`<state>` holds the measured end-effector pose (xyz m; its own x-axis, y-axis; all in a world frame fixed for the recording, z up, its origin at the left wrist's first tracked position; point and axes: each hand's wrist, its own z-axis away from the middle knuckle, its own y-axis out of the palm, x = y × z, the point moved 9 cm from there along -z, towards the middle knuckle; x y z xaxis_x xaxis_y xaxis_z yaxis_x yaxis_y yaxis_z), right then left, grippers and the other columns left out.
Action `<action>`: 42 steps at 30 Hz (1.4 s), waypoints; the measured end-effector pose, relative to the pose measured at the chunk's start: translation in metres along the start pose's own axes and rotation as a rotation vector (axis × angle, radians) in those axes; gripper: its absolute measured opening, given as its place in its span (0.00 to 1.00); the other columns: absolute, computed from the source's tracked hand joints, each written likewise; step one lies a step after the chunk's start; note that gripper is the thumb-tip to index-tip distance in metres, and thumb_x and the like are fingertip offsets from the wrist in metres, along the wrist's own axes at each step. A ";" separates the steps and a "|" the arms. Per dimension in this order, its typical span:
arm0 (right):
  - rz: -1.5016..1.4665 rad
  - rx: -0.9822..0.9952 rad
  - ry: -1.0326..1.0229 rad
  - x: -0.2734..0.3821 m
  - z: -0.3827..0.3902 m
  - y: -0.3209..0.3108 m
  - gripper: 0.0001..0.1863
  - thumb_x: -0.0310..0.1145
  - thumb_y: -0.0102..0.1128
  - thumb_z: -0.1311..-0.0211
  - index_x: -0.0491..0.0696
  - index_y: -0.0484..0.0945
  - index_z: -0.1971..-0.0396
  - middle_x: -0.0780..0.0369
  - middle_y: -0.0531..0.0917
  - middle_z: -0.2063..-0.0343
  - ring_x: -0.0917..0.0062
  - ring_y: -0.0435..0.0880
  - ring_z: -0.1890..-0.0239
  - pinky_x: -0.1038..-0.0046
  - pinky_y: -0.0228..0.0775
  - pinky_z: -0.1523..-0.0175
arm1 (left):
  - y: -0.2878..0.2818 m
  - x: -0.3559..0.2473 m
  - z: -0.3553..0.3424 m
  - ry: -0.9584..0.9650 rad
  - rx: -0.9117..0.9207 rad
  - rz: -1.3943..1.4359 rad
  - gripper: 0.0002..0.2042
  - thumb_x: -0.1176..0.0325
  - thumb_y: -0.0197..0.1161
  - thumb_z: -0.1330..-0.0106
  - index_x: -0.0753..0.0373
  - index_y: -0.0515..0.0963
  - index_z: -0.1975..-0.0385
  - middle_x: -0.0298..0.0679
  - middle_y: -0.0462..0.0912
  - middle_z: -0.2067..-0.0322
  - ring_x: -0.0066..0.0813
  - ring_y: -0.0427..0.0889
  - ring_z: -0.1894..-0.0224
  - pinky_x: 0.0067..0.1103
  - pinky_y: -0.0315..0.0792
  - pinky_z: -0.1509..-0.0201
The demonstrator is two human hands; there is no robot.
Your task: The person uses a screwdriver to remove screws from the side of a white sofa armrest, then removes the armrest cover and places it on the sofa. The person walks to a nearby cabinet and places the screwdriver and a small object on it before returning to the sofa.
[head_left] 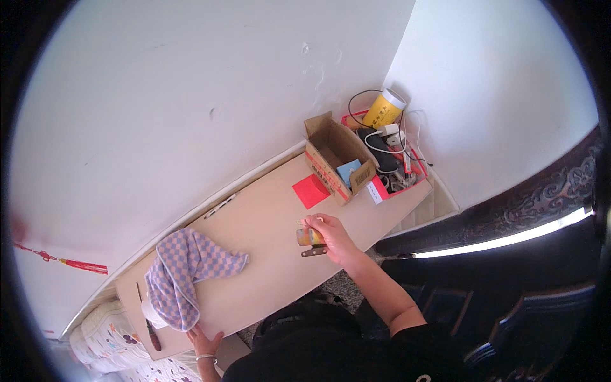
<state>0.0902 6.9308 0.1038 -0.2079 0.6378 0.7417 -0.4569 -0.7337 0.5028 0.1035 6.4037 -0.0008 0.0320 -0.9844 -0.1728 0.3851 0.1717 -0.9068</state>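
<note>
My right hand [332, 237] is closed over the middle of the table [273, 254], gripping a small yellow-brown cylinder [308, 237], perhaps a tape roll or little tin. Below the cylinder, against the same hand, sticks out a dark brown strip with light dots [314, 252], like a riveted knife handle; the rest of it is hidden. At the table's front edge, my left hand [205, 342] lies with fingers apart, wearing a bracelet on the wrist. Its fingertips are by the lower end of a crumpled purple-and-pink checked towel [184, 274].
A screwdriver-like tool [153, 337] and a white round object [151, 314] lie left of the towel. Along the wall is a thin pen-like stick [220, 205]. Farther right are a red envelope [310, 191], an open cardboard box [331, 159], and a red-rimmed tray [420, 167] of cables and a yellow can [384, 109].
</note>
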 end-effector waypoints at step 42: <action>2.079 0.278 -0.152 0.154 -0.211 -0.027 0.19 0.43 0.54 0.45 0.43 0.79 0.61 0.49 0.80 0.59 0.59 0.78 0.55 0.63 0.69 0.50 | -0.026 -0.034 0.007 -0.239 -0.064 0.041 0.51 0.50 0.74 0.65 0.61 0.57 0.38 0.51 0.57 0.38 0.55 0.49 0.34 0.39 0.56 0.34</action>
<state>-0.1116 7.0984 0.1106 -0.0589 -0.9820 0.1797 0.4137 -0.1878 -0.8908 0.0988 6.4325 0.0319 0.2668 -0.9562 -0.1207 0.3203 0.2061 -0.9246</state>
